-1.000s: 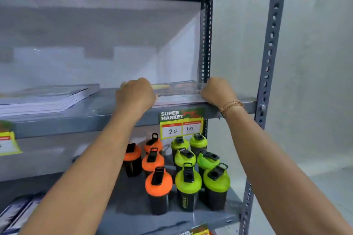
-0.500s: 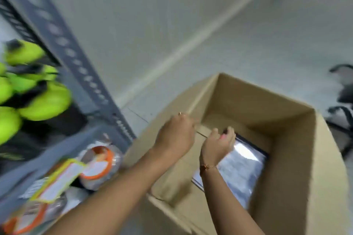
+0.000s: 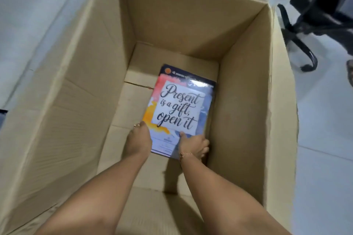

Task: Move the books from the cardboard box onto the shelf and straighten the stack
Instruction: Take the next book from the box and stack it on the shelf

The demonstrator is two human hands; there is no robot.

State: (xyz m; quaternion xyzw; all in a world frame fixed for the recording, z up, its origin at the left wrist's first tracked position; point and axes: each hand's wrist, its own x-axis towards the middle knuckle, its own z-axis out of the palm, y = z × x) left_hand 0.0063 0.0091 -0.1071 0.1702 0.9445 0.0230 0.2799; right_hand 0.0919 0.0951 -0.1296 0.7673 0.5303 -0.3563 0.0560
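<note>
A large open cardboard box (image 3: 80, 86) fills the view from above. On its bottom, against the right wall, lies a book (image 3: 181, 107) with a colourful cover reading "Present is a gift, open it". My left hand (image 3: 138, 142) is at the book's near left edge, fingers curled under it. My right hand (image 3: 193, 145) grips the near right corner, thumb on top of the cover. Both forearms reach down into the box. The shelf is out of view.
The box stands on a pale tiled floor (image 3: 324, 139). A black office chair base (image 3: 313, 25) is at the upper right, close to the box's far right corner. A white wall and skirting run along the left.
My hands have left the stack on the shelf and gone down into the box. The view swung from the shelf to the box, and both hands now hold the book at the bottom.
</note>
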